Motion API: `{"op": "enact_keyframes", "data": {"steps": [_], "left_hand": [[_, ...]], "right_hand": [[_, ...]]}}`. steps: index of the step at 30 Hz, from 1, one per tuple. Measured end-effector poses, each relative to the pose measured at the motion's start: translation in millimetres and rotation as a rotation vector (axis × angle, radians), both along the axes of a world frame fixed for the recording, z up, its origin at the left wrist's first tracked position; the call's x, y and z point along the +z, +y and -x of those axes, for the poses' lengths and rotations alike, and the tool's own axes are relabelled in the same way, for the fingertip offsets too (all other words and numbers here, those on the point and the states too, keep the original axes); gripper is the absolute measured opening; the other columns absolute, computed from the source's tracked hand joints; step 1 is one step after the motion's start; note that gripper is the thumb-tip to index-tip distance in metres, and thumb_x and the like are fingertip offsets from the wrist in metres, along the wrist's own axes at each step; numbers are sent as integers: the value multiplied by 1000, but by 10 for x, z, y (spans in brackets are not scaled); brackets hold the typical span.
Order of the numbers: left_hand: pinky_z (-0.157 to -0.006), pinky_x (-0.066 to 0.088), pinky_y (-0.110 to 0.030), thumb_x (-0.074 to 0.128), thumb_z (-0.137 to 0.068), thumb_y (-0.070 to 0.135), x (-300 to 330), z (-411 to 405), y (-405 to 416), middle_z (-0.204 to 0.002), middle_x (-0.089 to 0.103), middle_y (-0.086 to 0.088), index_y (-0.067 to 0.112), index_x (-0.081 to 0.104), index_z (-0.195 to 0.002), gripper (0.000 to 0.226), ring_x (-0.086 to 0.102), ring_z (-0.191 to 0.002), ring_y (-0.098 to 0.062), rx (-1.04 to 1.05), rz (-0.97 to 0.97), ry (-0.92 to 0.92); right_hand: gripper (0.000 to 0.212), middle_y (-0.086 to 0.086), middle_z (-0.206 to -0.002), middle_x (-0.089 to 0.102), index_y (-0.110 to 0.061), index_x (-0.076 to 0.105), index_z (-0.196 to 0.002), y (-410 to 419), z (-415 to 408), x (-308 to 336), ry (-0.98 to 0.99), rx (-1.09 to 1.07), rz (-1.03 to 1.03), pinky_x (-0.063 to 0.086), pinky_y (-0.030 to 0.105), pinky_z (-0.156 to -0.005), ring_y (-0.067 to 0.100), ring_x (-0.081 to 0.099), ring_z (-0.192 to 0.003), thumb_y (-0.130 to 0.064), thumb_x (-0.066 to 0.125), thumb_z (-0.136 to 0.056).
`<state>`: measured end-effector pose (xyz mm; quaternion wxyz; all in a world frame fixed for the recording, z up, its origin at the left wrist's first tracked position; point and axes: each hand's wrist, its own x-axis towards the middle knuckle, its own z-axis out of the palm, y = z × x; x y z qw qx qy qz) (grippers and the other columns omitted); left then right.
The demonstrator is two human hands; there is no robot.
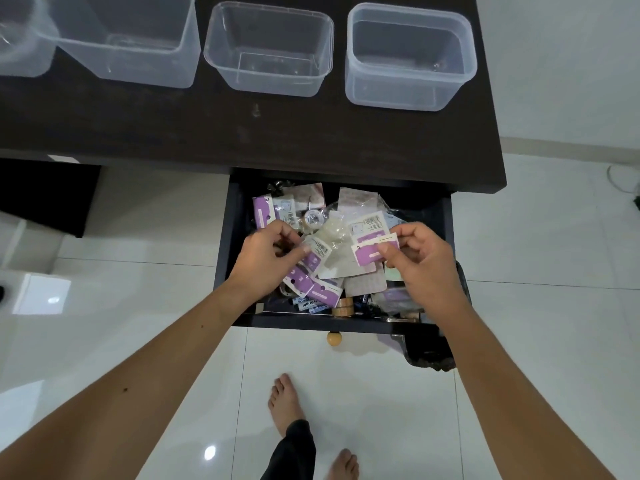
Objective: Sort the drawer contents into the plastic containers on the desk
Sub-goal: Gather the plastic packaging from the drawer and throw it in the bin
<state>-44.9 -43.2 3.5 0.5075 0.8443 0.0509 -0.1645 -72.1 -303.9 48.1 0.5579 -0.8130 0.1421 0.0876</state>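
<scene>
1. The drawer point(235, 216) stands pulled out below the desk point(311, 133), at about 6 o'clock from the row of containers, and it is heaped with small packets, so the sorting has barely begun.
2. The right hand point(420, 261) pinches a purple-and-white card point(372, 249) between thumb and fingertips. The left hand point(268, 259) curls its fingers on a small labelled packet point(320, 249) at the card's 9 o'clock.
3. Both grips are thin pinches on slick packaging. A packet could slip and fall back into the heap, or onto the floor past the drawer front.
4. The packets overlap. Lifting one may drag a clear bag point(334, 251) lying between the hands, or tip loose things over the drawer edge.
5. The middle container point(268, 50) and the right container point(410, 57), at 12 o'clock from the drawer, look alike, as does the large container point(128, 39) at 11 o'clock. Similar purple cards could easily land in different ones.
6. Small things such as the batteries point(308, 304) and the tape roll point(343, 306) near the drawer front may be overlooked under the packets.
7. The reach from drawer to desk passes over the desk edge, so a loosely held card could catch there.
</scene>
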Motion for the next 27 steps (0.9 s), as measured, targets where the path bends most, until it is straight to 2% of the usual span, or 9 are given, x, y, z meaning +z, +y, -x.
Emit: {"op": "enact_keyframes", "data": {"steps": [2, 6, 8, 12, 17, 19, 21, 23, 27], "left_hand": [[-82, 62, -35, 79, -93, 24, -2, 5, 8, -87, 80, 1, 18, 62, -97, 19, 78, -82, -13, 34, 95, 45], [-68, 61, -37, 78, -94, 18, 34, 4, 5, -81, 80, -3, 13, 56, -101, 24, 78, -65, -27, 86, 174, 87], [-68, 61, -33, 79, -94, 19, 37, -1, 6, -83, 81, -1, 15, 56, -104, 25, 78, -71, -26, 109, 181, 81], [-86, 58, -31, 78, -94, 23, -14, -16, 27, -85, 82, 4, 17, 58, -112, 27, 78, -88, -14, 111, 200, 59], [-82, 64, -32, 62, -101, 25, 12, 7, 5, -101, 80, -7, 15, 63, -109, 12, 78, -91, -19, 67, 427, 113], [-80, 64, -29, 67, -96, 22, 21, 13, -6, -104, 79, -5, 20, 62, -109, 14, 78, -93, -16, 45, 453, 118], [-83, 63, -36, 76, -90, 19, -6, 13, -4, -104, 80, -4, 25, 62, -110, 26, 78, -97, -20, 45, 427, 101], [-84, 64, -43, 80, -88, 14, -32, 10, 8, -101, 80, -6, 29, 61, -114, 35, 78, -97, -26, 77, 415, 76], [-79, 65, -38, 77, -93, 10, -14, 21, 14, -88, 78, -12, 35, 50, -144, 63, 79, -90, -22, 54, 395, 0]], "right_hand": [[19, -5, -104, 79, -15, 67, -111, 86, -6, 12, 14, -8, -74, 59, 20, -73, 7, 76, -79, -12, 76, -94], [24, 1, -103, 79, -8, 68, -114, 250, -38, -52, 52, -1, -160, 61, 25, -74, 17, 79, -84, -11, 77, -93], [22, 1, -99, 79, -9, 67, -113, 299, -56, -77, 45, -15, -200, 62, 27, -74, 18, 79, -83, -10, 77, -93], [20, 6, -93, 78, -15, 66, -106, 380, -83, -155, 69, 22, -191, 62, 32, -74, 20, 79, -80, -7, 78, -92], [27, 6, -89, 78, -19, 65, -108, 494, -100, -253, 116, 40, -73, 65, 45, -79, 22, 79, -77, -13, 83, -89], [31, 8, -88, 77, -17, 64, -110, 538, -106, -237, 122, 50, -88, 65, 45, -76, 25, 78, -76, -12, 84, -87], [34, 11, -91, 77, -19, 64, -112, 564, -102, -247, 126, 79, -84, 65, 47, -78, 30, 77, -81, -15, 86, -85], [35, 8, -93, 76, -24, 66, -110, 548, -95, -256, 117, 102, -46, 64, 42, -80, 28, 75, -84, -23, 89, -83], [32, -3, -97, 73, -26, 67, -109, 341, -126, -221, 44, 59, 50, 60, 22, -79, 14, 69, -89, -31, 87, -84]]}}
